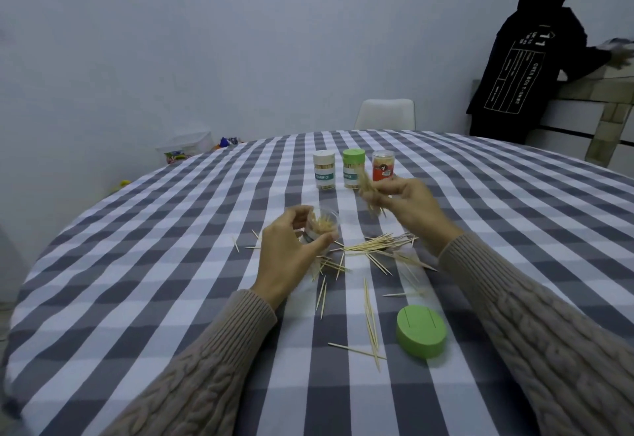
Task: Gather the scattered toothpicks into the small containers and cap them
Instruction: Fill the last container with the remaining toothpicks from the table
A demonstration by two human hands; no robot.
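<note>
Left hand (291,254) grips the open jar (320,230) at mid-frame; right hand (408,202) pinches a bundle (367,185) above, which should be squared before sliding in.

A home dining room: checked tablecloth (171,264) (round table), chair (386,114).

Loose toothpicks (374,250) and a green cap (421,331) clutter the cloth between the sleeves.

Matt checked cloth tablecloth (171,264), pale wooden toothpicks (372,247), smooth green plastic cap (421,331)
</note>
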